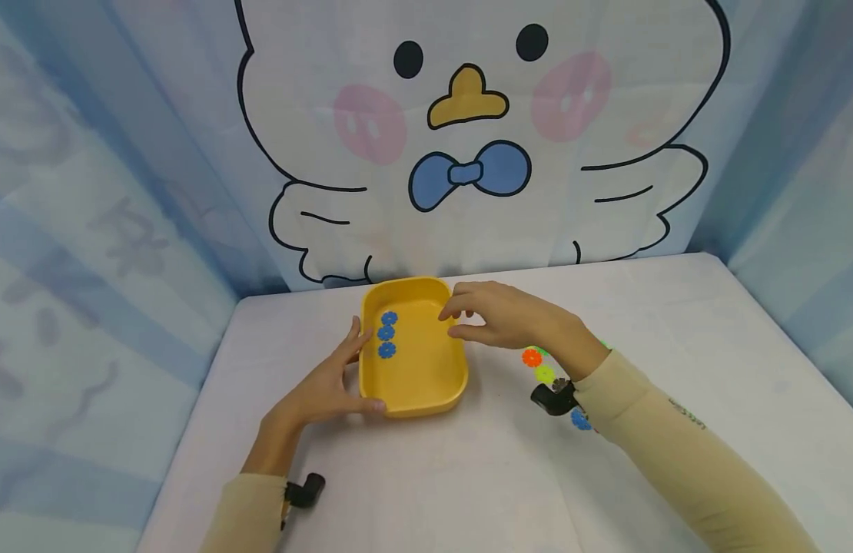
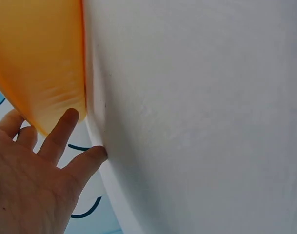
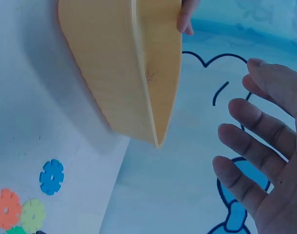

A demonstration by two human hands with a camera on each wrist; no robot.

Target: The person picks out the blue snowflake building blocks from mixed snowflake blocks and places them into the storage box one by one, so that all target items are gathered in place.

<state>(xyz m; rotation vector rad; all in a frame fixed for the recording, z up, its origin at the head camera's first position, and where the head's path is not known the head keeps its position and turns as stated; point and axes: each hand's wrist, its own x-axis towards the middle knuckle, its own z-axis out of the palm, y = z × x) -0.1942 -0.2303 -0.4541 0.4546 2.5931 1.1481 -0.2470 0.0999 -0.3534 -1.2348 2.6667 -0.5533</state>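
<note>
A yellow tray (image 1: 423,369) stands on the table, with three blue notched plastic discs (image 1: 386,332) in a row along its left side. My left hand (image 1: 323,390) rests against the tray's left side, thumb near the front corner. In the left wrist view its fingers (image 2: 61,134) are spread and fairly straight, at the tray's outer wall. Over the right rim hovers my right hand (image 1: 504,315), fingers loosely bent. The right wrist view shows this hand's fingers (image 3: 255,146) apart from one another, holding nothing.
To the right of the tray lie loose discs, among them an orange disc (image 1: 532,358), a yellow-green disc (image 1: 545,374) and a blue disc (image 1: 580,419), partly hidden by the right forearm. A curtain with a cartoon face (image 1: 468,223) hangs behind the white table (image 1: 426,491).
</note>
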